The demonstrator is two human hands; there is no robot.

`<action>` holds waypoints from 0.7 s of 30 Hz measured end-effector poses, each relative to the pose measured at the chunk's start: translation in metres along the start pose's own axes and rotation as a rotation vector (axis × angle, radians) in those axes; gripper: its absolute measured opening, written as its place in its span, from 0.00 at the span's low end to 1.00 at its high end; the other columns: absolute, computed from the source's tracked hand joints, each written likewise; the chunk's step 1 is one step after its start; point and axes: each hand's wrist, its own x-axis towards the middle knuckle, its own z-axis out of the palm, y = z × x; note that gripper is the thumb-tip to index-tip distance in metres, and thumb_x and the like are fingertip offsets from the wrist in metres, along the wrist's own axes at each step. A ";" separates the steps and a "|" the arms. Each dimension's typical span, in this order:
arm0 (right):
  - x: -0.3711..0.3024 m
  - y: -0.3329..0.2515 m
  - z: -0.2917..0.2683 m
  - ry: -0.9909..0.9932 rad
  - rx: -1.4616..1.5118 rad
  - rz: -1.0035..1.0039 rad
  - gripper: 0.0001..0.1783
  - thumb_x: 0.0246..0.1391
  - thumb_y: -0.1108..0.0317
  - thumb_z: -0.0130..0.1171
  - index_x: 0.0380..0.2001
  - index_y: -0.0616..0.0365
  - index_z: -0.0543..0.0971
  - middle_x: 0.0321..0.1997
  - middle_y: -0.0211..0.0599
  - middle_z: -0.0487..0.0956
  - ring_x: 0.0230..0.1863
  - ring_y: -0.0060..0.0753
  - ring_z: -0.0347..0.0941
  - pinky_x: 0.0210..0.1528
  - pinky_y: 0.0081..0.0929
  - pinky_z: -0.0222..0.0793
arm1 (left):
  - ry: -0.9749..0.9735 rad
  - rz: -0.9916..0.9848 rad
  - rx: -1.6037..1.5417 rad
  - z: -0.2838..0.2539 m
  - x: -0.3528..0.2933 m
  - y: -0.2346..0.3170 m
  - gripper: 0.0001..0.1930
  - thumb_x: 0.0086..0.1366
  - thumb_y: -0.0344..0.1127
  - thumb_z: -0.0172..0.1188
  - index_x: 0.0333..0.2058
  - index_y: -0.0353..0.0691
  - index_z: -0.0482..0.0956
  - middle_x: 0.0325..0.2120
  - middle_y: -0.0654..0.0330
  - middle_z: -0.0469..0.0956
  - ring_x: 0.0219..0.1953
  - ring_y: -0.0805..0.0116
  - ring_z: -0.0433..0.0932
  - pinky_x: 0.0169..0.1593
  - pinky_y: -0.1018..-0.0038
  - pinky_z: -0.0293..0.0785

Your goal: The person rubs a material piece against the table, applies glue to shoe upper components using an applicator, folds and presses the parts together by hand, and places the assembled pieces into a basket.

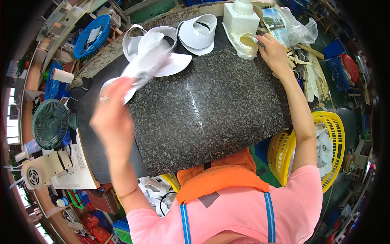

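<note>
The blurred left hand pinched a smeared, curved white sheet piece; the right hand gripped a slim grey stick, tip unclear.

Betw. L hand and R hand fingers: open slab, passable low. Ahead-right of L fingers, visors block; just L of R fingers, cup, w/ bottle behind; R of them, scraps & bag.
</note>
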 end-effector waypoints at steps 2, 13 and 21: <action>-0.005 0.001 0.001 0.054 -0.016 -0.023 0.15 0.53 0.68 0.61 0.46 0.50 0.79 0.37 0.37 0.77 0.39 0.48 0.78 0.38 0.43 0.74 | 0.026 0.173 -0.178 0.062 -0.010 0.018 0.24 0.54 0.15 0.56 0.47 0.46 0.84 0.46 0.55 0.83 0.45 0.58 0.84 0.48 0.66 0.81; -0.034 -0.095 -0.043 -0.393 1.155 0.438 0.17 0.52 0.72 0.63 0.47 0.57 0.82 0.41 0.44 0.83 0.38 0.45 0.80 0.40 0.30 0.77 | -0.111 0.537 -0.211 0.156 -0.077 0.017 0.13 0.51 0.28 0.62 0.38 0.34 0.81 0.40 0.55 0.77 0.46 0.56 0.79 0.46 0.66 0.81; -0.051 -0.159 0.020 -0.125 0.436 -0.201 0.19 0.43 0.80 0.58 0.41 0.55 0.77 0.36 0.40 0.75 0.36 0.47 0.77 0.39 0.43 0.75 | -0.140 0.497 -0.206 0.152 -0.083 0.019 0.12 0.51 0.29 0.60 0.37 0.34 0.78 0.38 0.55 0.77 0.46 0.56 0.81 0.46 0.68 0.81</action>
